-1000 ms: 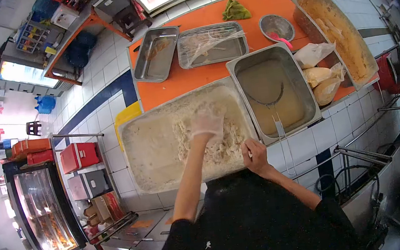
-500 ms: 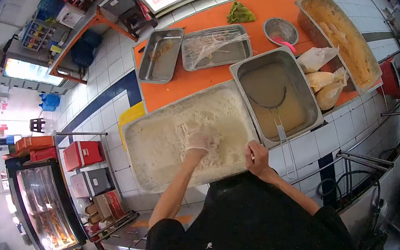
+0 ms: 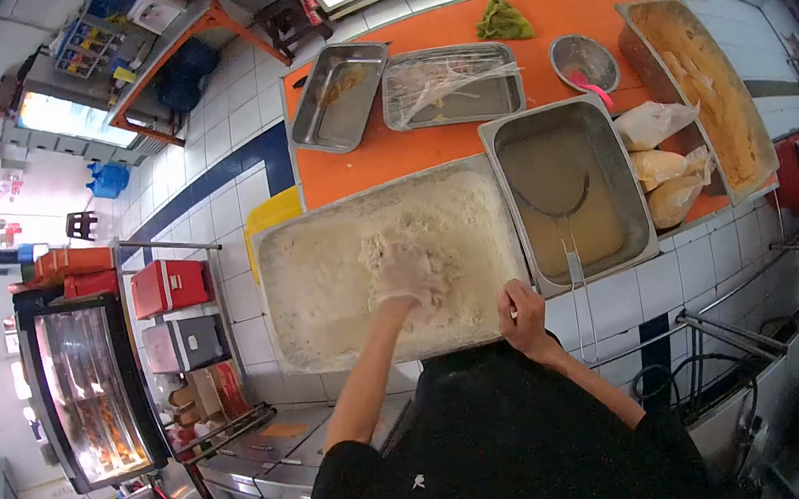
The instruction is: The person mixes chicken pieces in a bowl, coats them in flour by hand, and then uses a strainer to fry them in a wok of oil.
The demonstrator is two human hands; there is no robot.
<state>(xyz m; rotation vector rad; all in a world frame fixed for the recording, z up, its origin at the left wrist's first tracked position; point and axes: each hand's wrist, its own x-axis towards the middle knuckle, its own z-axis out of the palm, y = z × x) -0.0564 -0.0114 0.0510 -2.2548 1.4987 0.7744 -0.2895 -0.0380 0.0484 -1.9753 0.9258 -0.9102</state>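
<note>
A wide shallow tray (image 3: pixel 317 347) of pale flour lies right in front of me. My left hand (image 3: pixel 405 276), in a thin clear glove, is down in the clumpy flour near the middle; its fingers are blurred and partly coated. My right hand (image 3: pixel 523 314) is bare and closed around the tray's near right corner. Beside the tray, on the right, stands a deep metal pan (image 3: pixel 642 236) of cloudy liquid. A wire strainer (image 3: pixel 574 267) rests in it, with its long handle over the near edge.
Behind are an empty-looking metal pan (image 3: pixel 340 101), a plastic-covered tray (image 3: pixel 452 87), a green cloth (image 3: pixel 504 20) and a round bowl (image 3: pixel 585 63) with something pink. At right, filled bags (image 3: pixel 656 124) lie beside a long orange-crusted pan (image 3: pixel 713 97). A glass display case (image 3: pixel 90 391) stands left.
The view has shifted, so the table and trays sit slightly further right. My left hand has moved within the flour, its fingers now more spread. My right hand keeps its place on the tray corner.
</note>
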